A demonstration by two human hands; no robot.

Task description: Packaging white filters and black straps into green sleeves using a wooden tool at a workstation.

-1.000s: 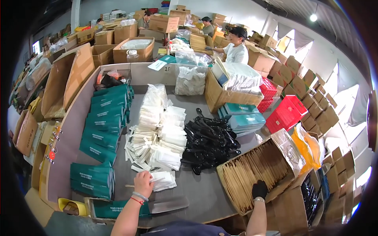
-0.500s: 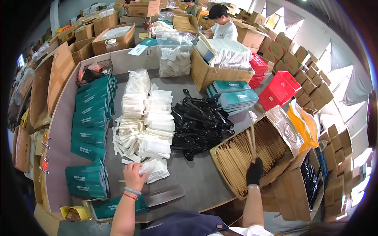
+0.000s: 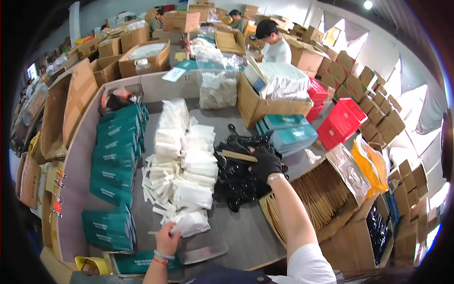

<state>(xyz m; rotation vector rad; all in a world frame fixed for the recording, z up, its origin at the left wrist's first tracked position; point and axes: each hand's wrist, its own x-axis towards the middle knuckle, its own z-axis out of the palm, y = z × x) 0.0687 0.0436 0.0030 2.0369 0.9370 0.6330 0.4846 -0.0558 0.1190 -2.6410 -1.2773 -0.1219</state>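
Note:
My left hand (image 3: 167,240), bare, has its fingers closed at the near end of the white packet pile, gripping a white paper packet (image 3: 191,224). A thin pale strip pokes out on its left side. My right hand (image 3: 266,163), in a black glove, is over the heap of black plastic spoons (image 3: 236,189). It holds a flat brown stick (image 3: 238,156), which points left; whether it is one or several I cannot tell. The white packets (image 3: 194,163) lie in stacks left of the spoons. Under my left wrist lies a green printed pouch (image 3: 142,261).
Green pouches (image 3: 113,168) line the left side. A carton of brown sticks (image 3: 317,194) stands at right, with a box of black spoons (image 3: 378,232) beside it. Green packs (image 3: 288,135), a carton of white bags (image 3: 253,102) and red baskets (image 3: 340,120) stand farther back. A person (image 3: 276,47) works beyond.
My right hand has moved from the stick carton up and left to the spoon heap, carrying the brown stick. My left hand stays by the white packets. The view has shifted slightly.

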